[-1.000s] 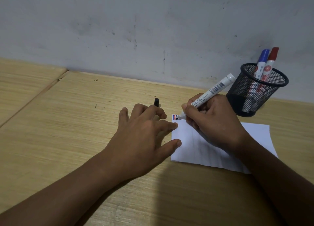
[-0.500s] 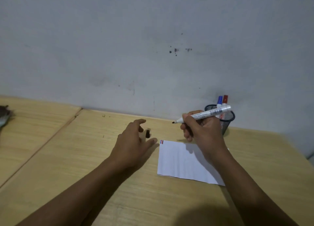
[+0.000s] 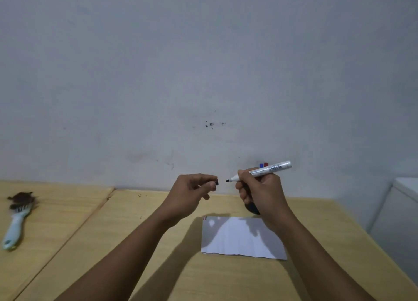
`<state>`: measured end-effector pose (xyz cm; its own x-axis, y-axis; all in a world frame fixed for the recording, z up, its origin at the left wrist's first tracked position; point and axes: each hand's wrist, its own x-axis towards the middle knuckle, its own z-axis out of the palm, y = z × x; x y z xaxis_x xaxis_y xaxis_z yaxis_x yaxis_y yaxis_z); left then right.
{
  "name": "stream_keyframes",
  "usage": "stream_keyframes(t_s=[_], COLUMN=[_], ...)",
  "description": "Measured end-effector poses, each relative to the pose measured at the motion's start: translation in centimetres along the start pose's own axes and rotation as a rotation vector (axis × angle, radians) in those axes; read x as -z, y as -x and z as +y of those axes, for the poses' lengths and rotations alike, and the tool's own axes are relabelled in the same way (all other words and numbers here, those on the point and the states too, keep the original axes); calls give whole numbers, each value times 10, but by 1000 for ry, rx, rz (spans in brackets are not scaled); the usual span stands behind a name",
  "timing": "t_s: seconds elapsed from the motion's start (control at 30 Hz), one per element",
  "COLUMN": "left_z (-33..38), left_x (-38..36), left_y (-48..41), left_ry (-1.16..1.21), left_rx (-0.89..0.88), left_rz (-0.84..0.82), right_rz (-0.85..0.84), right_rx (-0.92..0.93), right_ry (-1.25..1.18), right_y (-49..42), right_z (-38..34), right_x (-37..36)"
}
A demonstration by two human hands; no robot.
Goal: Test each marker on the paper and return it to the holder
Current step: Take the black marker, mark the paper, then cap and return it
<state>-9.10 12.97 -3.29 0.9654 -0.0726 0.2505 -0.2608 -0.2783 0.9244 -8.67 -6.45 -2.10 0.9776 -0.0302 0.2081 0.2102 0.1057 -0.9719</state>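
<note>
Pale wall point(image 3: 203, 63) rises behind one wooden table point(image 3: 113, 244), where one sheet of paper point(image 3: 239, 237) lies flat with bare wood on every side. Two hands hover above the paper's far edge, raised off the table. One right hand point(image 3: 260, 190) grips one uncapped marker point(image 3: 264, 170), tip pointing left. One left hand point(image 3: 192, 190) pinches one black cap point(image 3: 216, 183), just apart from the tip. Two capped markers point(image 3: 264, 164) peek up behind the right hand. One brush point(image 3: 17, 219) lies far left of the paper.
</note>
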Motion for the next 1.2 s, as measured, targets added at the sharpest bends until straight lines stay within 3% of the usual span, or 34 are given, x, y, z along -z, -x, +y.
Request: stream_keyframes(t_s=[0.3, 0.57, 0.7, 0.8, 0.87, 0.93, 1.0, 1.07, 1.13, 1.2], left_z=[60, 75, 78, 78, 78, 76, 74, 74, 78, 83], left_x=[-7, -14, -25, -34, -39, -39, -37, -36, -38, -44], left_y=[14, 13, 10, 4, 1, -3, -8, -16, -21, -26], left_ry=[99, 5, -241, -581, -736, -760, -722, -701, -716, -716], left_rx=[-69, -183, -402, -714, -837, -823, -742, -706, -738, -816], left_rz=[-55, -88, 155, 403, 468, 453, 453, 458, 442, 405], right_rz=[-55, -138, -70, -4, -18, -2, 101, 223, 185, 127], right_rx=[103, 170, 152, 52, -17, -36, 57, 291, 530, 642], right_ry=[10, 144, 133, -48, -115, -9, 227, 549, 858, 976], right_y=[11, 17, 17, 13, 10, 7, 3, -2, -4, -9], right_z=[-48, -63, -66, -65, -67, -67, -63, -56, -51, -46], right_x=[3, 16, 16, 11, 12, 16, 21, 30, 36, 41])
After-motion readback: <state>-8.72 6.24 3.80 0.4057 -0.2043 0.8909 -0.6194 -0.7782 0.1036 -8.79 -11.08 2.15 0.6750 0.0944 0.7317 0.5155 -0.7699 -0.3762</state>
